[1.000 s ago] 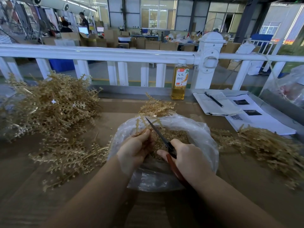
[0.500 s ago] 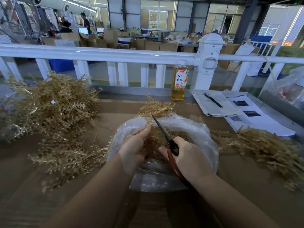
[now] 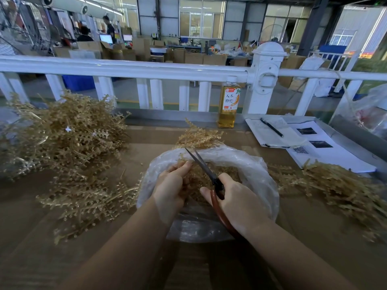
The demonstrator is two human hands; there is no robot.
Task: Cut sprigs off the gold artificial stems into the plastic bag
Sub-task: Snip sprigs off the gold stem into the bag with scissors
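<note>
A clear plastic bag [image 3: 257, 174] lies open on the table before me, holding cut gold sprigs [image 3: 228, 174]. Over its mouth my left hand [image 3: 171, 187] pinches a short gold stem [image 3: 183, 159] between thumb and fingers. My right hand [image 3: 236, 199] grips red-handled scissors [image 3: 215, 189]; their dark blades are slightly parted and point up-left, just right of my left fingertips. A big heap of gold stems [image 3: 67, 139] lies at the left, and another heap of gold stems [image 3: 339, 185] lies at the right.
A bottle of amber drink [image 3: 229, 103] stands by the white railing [image 3: 146, 68] at the table's back edge. A notebook with a pen [image 3: 272, 127] and printed sheets [image 3: 326, 151] lie at the back right. One gold branch [image 3: 199, 136] lies just behind the bag.
The scissors swung more upright and their blades have parted. My left hand shifted slightly up over the bag; the long stem it held a second ago now shows only as a short piece.
</note>
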